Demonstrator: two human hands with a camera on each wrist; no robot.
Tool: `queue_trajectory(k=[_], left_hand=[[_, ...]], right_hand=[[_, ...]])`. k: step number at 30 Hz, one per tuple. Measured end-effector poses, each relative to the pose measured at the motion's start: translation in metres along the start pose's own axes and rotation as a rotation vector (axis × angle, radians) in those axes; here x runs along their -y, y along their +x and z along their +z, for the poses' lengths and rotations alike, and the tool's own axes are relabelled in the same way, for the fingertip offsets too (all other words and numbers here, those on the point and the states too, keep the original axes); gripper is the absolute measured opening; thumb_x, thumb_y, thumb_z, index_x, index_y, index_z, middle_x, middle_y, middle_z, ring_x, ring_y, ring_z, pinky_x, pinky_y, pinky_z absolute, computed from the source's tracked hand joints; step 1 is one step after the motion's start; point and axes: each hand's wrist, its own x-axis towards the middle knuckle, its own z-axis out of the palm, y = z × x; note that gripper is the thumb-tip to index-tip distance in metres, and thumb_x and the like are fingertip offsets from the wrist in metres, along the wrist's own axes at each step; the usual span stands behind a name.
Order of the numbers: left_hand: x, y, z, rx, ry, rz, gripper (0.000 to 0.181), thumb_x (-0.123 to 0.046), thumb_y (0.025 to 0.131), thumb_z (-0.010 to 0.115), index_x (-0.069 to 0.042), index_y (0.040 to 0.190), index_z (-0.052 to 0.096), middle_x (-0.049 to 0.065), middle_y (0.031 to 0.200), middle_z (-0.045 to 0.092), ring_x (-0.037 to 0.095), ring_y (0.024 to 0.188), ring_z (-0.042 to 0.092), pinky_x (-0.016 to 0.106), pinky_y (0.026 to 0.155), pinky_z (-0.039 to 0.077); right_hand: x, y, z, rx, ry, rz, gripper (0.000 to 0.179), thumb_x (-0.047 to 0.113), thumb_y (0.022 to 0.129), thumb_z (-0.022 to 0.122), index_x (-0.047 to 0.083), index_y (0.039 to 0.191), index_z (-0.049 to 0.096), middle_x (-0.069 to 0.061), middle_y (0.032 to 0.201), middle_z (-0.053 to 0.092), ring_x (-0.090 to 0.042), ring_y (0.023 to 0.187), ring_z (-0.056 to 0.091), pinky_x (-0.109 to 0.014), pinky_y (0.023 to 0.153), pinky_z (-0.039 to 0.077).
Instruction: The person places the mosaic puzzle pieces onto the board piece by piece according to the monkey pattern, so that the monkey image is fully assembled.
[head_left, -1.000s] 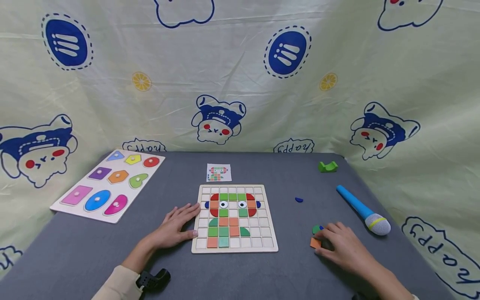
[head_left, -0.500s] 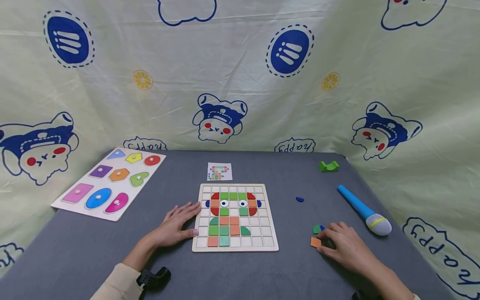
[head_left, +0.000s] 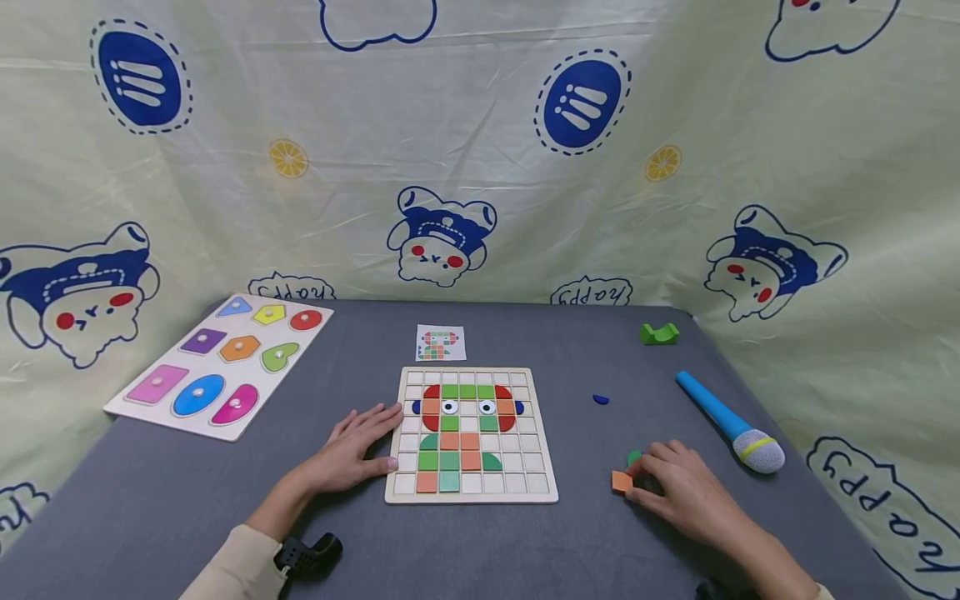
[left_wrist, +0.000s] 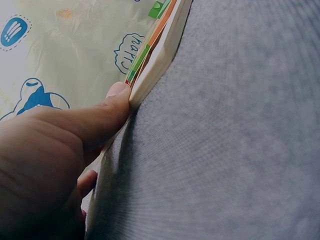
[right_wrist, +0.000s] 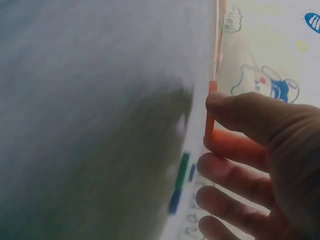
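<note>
A wooden grid board (head_left: 517, 483) lies mid-table, its squares partly filled with coloured tiles forming a figure with two eyes. My left hand (head_left: 348, 454) rests at the board's left edge, fingers extended; in the left wrist view its thumb (left_wrist: 112, 107) touches the board's side (left_wrist: 162, 60). My right hand (head_left: 686, 487) pinches an orange square tile (head_left: 621, 482) between thumb and index finger. In the right wrist view the orange tile (right_wrist: 212, 117) stands edge-on, above the table. Beside that hand lies a green tile (head_left: 634, 457), partly hidden by the fingers, with blue pieces (right_wrist: 174, 201) near it.
A small pattern card (head_left: 441, 342) lies behind the board. To the left is a shape puzzle board (head_left: 247, 383). On the right are a blue toy microphone (head_left: 723, 421), a green curved block (head_left: 659, 334) and a small dark blue piece (head_left: 601, 399).
The right hand has lifted the orange tile and shifted it slightly left. The left hand stays at the board's edge. The head view has shifted slightly.
</note>
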Motion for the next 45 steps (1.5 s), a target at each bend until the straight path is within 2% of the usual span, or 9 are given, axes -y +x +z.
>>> queue_trajectory(k=[9,17,27,36,45], left_hand=[[0.001,-0.001,0.0,0.0,0.002,0.01,0.072,-0.038,0.089,0.062,-0.009,0.147,0.032,0.01,0.155,0.03,0.038,0.145,0.017,0.062,0.112,0.003],[0.0,0.0,-0.001,0.003,0.002,0.006,0.072,-0.037,0.089,0.062,-0.009,0.148,0.032,0.01,0.155,0.029,0.038,0.145,0.016,0.062,0.113,0.002],[-0.001,0.0,-0.002,0.008,0.005,-0.004,0.072,-0.039,0.089,0.062,-0.009,0.148,0.032,0.009,0.156,0.029,0.038,0.145,0.016,0.062,0.112,0.002],[0.0,0.0,-0.001,-0.001,0.006,0.011,0.071,-0.039,0.09,0.061,-0.009,0.148,0.032,0.01,0.155,0.029,0.038,0.145,0.017,0.062,0.112,0.002],[0.001,0.0,0.001,-0.015,0.017,0.019,0.071,-0.038,0.089,0.062,-0.009,0.147,0.033,0.01,0.155,0.03,0.038,0.145,0.018,0.062,0.112,0.003]], right_hand=[[0.038,0.026,0.001,-0.032,0.01,-0.098,0.021,0.031,0.073,0.079,0.023,0.089,0.069,0.011,0.086,0.056,-0.007,0.082,0.042,-0.032,0.073,0.037],[0.079,0.055,0.007,-0.046,0.044,-0.253,0.02,0.036,0.076,0.076,0.024,0.09,0.07,0.01,0.087,0.057,-0.006,0.082,0.041,-0.029,0.073,0.037],[0.12,0.076,0.019,-0.029,0.047,-0.403,0.022,0.041,0.079,0.073,0.022,0.09,0.07,0.01,0.091,0.06,-0.009,0.09,0.046,-0.03,0.079,0.04],[0.136,0.085,0.027,-0.014,0.018,-0.429,0.018,0.039,0.079,0.072,0.023,0.088,0.068,0.009,0.09,0.059,-0.01,0.088,0.045,-0.032,0.08,0.042],[0.142,0.087,0.03,-0.044,-0.007,-0.447,0.018,0.04,0.078,0.072,0.025,0.084,0.067,0.01,0.087,0.058,-0.01,0.085,0.043,-0.029,0.076,0.039]])
